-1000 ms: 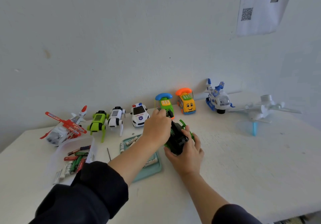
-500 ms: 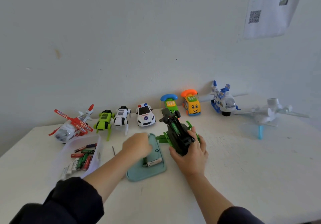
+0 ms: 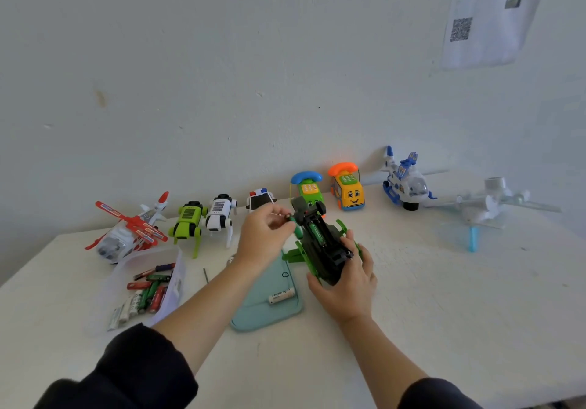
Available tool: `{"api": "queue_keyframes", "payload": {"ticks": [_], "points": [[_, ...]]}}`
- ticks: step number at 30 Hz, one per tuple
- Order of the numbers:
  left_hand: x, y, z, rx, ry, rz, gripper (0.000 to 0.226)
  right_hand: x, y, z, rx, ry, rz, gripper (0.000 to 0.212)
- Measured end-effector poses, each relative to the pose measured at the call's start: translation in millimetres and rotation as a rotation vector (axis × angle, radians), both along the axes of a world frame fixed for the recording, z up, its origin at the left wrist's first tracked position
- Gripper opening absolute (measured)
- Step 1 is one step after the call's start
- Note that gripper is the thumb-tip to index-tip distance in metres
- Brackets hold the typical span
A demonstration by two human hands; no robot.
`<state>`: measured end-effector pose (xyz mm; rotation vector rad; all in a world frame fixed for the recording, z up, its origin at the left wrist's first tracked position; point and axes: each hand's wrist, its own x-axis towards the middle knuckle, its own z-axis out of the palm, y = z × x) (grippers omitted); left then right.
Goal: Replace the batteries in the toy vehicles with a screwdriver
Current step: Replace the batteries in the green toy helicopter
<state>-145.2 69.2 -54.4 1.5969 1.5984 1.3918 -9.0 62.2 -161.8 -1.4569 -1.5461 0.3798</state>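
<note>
L fingers (image 3: 279,218) w/ battery (image 3: 290,217)

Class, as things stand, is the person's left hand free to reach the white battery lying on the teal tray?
Probably not at once. The left hand is pinching a green battery beside the upturned green and black toy vehicle. The white battery itself lies uncovered on the teal tray.

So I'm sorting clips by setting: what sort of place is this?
Probably a makeshift indoor workstation set up for recording, not a workshop: a plain white table against a bare wall, toy vehicles lined up along it like the police car, and a QR-code sheet taped up.
</note>
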Motion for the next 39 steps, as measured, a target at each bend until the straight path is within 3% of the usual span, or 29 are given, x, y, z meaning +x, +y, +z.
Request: {"api": "queue_keyframes", "payload": {"ticks": [3,9,12,16,19,22,25,28,32,39], "points": [[18.0,7.3,-8.3,0.113,0.048,-0.083,0.024,-0.1,-0.3,-0.2,0.003,-0.005,-0.010,0.084],[23.9,24.5,-35.7,0.432,0.444,-0.126,0.015,-1.1,0.0,-2.0,0.017,-0.002,-0.015,0.086],[16.5,30.1,-39.3,0.588,0.671,-0.193,0.022,-1.2,1.0,-1.8,0.010,-0.009,-0.008,0.084],[10.8,35.7,-43.0,0.685,0.882,-0.298,0.023,-1.3,2.5,-1.8,0.002,0.009,-0.021,0.083],[9.4,40.1,-43.7,0.665,0.906,-0.231,0.024,-3.3,1.9,-3.5,0.045,-0.016,-0.032,0.082],[14.9,40.2,-39.4,0.609,0.886,-0.031,0.019,-2.5,2.2,-5.4,0.049,-0.028,-0.033,0.085],[23.2,36.7,-26.6,0.285,0.850,0.109,0.056,-0.9,2.6,-3.2,0.020,-0.032,-0.018,0.083],[24.6,38.4,-20.5,-0.020,0.730,0.071,0.085,-1.0,1.9,-1.0,0.017,-0.022,-0.019,0.082],[23.7,43.6,-25.0,-0.105,0.466,-0.111,0.080,-0.3,2.6,-2.4,0.008,-0.044,-0.007,0.081],[20.9,44.2,-25.4,-0.135,0.553,-0.108,0.077,-2.1,3.2,-3.6,0.039,-0.036,-0.024,0.089]]}}
